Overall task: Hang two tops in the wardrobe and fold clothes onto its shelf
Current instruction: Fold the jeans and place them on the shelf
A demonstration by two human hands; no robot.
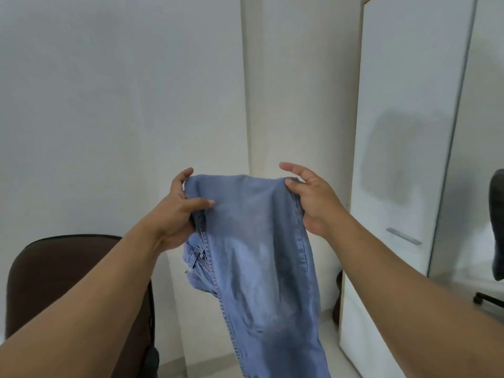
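A pair of light blue jeans (256,241) hangs in the air in front of me, doubled over at the top, its lower part running out of the bottom of the view. My left hand (177,211) grips the jeans' left edge near the top. My right hand (311,200) pinches the top right corner, with its fingers partly spread. The white wardrobe (403,132) stands to the right with its door (395,186) swung towards me; its inside, rail and shelf are hidden.
A dark brown chair (68,276) stands low at the left against the white wall (122,105). A grey office chair (496,227) on castors shows at the right edge. A metal handle (403,236) sits on the wardrobe door. Pale floor lies below.
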